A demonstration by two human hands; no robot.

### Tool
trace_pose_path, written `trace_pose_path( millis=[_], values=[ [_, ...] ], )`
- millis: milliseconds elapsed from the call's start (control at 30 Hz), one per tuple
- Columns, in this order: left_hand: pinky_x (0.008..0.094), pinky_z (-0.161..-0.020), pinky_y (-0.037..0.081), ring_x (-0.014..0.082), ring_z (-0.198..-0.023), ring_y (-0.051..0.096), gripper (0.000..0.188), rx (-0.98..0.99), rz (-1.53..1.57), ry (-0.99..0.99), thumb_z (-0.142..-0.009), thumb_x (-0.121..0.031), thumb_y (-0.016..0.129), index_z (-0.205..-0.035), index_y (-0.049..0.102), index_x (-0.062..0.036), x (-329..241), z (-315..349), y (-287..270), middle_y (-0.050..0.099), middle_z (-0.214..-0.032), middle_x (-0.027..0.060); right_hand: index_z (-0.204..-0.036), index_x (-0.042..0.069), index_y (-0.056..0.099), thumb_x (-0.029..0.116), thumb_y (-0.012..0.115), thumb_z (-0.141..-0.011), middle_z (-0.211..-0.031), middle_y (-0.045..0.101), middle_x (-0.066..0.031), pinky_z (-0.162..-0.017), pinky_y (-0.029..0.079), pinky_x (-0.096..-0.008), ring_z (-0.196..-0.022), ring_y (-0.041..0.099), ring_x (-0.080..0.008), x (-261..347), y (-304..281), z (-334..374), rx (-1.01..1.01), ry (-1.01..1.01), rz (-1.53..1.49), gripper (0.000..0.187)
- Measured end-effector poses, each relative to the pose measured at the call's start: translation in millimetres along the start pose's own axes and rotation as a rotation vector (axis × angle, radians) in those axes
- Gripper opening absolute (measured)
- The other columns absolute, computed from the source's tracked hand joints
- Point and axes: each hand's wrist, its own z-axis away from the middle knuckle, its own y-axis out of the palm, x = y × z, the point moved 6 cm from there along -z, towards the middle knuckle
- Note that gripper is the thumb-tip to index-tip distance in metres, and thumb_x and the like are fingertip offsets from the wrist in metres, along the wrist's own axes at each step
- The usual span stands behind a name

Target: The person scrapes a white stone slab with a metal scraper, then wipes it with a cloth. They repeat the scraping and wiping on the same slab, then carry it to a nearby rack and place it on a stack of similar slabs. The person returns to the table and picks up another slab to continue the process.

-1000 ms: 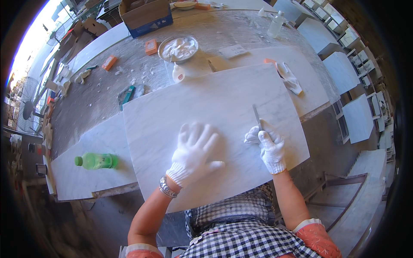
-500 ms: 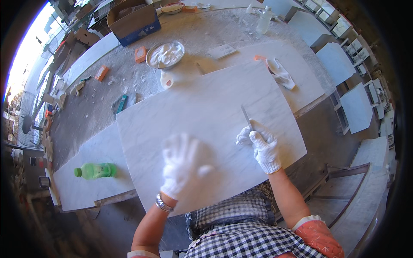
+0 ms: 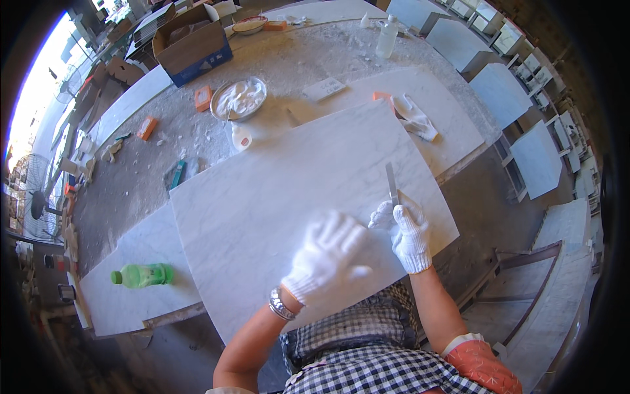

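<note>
A large pale grey-veined marble slab [image 3: 256,197] lies in front of me, its near edge by my checked apron. My left hand [image 3: 325,257], in a white knitted glove, is over the slab's near part with fingers spread, slightly blurred by motion. It holds nothing that I can see. Above the slab's right part, my gloved right hand [image 3: 411,241] is closed around a narrow flat metal blade [image 3: 392,182], which points away from me. Its lower end is hidden in the fingers.
Beyond the slab are a bowl of white paste [image 3: 239,98], a small white bottle [image 3: 241,137], a white cloth-like item [image 3: 415,119] and a cardboard box [image 3: 197,56]. A green bottle [image 3: 142,276] lies at left. More slabs [image 3: 502,95] stand at right.
My left hand has swept to the right across the slab, closer to my right hand. The blade in my right hand is now more upright. The whole view has shifted slightly.
</note>
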Motion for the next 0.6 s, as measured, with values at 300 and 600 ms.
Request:
trace_pose_path(
  millis=[300,600],
  values=[
    [0.0300,-0.086,0.057,0.0158,-0.099,0.073,0.044,-0.278,1.140,-0.638,-0.099,-0.029,0.074,-0.129,0.067,0.0026,7.7,35.1,-25.6,0.076,-0.117,0.0126,-0.132,0.001,0.068,-0.005,0.075,-0.090,-0.105,0.073,-0.0120,-0.082,0.061,-0.0327,-0.090,0.073,-0.0197,41.0,50.6,59.3,0.274,-0.195,0.402,0.043],
    [0.0262,-0.083,0.056,0.0114,-0.091,0.071,0.026,-0.213,1.213,-0.805,-0.101,-0.018,0.072,-0.112,0.075,0.0047,41.6,46.1,-35.4,0.078,-0.097,0.0080,-0.130,-0.002,0.069,0.000,0.079,-0.086,-0.116,0.076,-0.0183,-0.092,0.058,-0.0338,-0.104,0.074,-0.0275,53.5,111.1,56.4,0.505,-0.188,0.586,0.046]
  ],
)
